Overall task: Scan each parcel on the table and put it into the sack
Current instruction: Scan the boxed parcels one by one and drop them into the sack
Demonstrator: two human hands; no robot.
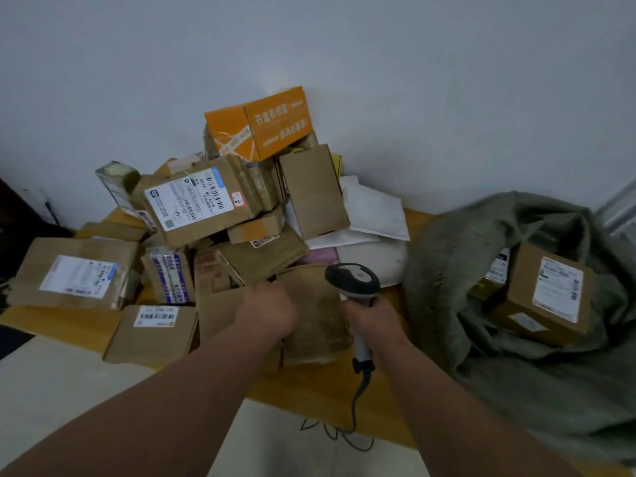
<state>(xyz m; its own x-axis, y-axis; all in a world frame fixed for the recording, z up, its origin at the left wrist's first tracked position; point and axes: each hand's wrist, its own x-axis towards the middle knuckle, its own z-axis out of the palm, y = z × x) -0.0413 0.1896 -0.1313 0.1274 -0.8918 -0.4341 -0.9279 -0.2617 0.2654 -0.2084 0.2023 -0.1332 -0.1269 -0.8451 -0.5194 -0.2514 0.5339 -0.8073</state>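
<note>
A heap of brown cardboard parcels (196,204) covers the yellow table (309,390), topped by an orange box (268,125). My left hand (268,309) reaches over a plain brown box (220,311) at the heap's front, next to a taped brown parcel (316,318). Its fingers are hidden behind the back of the hand. My right hand (373,316) grips the handle of a grey and black barcode scanner (354,278), whose head points at the heap. The grey-green sack (447,270) lies open on the right, with a labelled box (547,294) inside.
White padded mailers (375,211) lie behind the scanner against the white wall. A small labelled box (155,332) sits at the table's front left edge. The scanner's cable (358,401) hangs over the front edge. Dark furniture (20,228) stands at far left.
</note>
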